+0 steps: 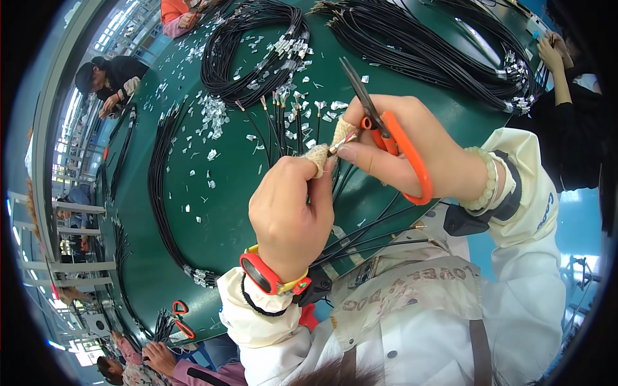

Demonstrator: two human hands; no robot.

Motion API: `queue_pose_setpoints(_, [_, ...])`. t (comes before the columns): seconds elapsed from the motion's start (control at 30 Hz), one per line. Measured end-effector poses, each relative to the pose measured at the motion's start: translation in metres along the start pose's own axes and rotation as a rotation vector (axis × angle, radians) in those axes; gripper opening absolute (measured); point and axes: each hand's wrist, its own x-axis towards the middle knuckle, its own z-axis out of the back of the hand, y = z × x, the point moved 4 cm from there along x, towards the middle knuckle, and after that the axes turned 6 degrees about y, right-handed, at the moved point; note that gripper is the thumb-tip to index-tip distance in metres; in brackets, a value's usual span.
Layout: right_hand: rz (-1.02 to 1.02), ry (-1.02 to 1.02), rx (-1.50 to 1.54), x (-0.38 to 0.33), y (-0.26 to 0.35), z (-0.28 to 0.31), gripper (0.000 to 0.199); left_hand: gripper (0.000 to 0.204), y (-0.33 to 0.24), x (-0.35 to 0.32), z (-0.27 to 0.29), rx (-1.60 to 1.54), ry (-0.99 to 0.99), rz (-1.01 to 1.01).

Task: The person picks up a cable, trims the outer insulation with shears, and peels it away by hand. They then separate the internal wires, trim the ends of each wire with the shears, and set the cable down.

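My left hand [290, 206] grips a bunch of thin black cables [360, 235], its taped fingertip pressed against one cable end. My right hand [405, 145] holds orange-handled scissors [386, 128] with the dark blades pointing up and away, while its thumb and taped forefinger pinch the tip of that same cable end [336, 147]. The two hands touch at the fingertips above the green table [232, 206]. The cable tails run down toward my apron.
Coiled bundles of black cables [257, 51] lie at the back, another bundle [161, 186] curves along the left. Small clear scraps [212, 116] litter the table. Other people sit around the edge; a second pair of orange scissors [181, 318] lies at lower left.
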Motion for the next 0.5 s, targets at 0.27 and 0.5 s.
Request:
queue_pose_setpoints(0.27, [-0.134, 0.09, -0.013, 0.001, 0.0, 0.011, 0.009, 0.011, -0.008, -0.002, -0.012, 0.326, -0.037, -0.184])
queue_pose_setpoints(0.5, [-0.241, 0.183, 0.06, 0.004, -0.002, 0.013, 0.011, 0.004, -0.01, 0.001, -0.016, 0.217, -0.055, -0.168])
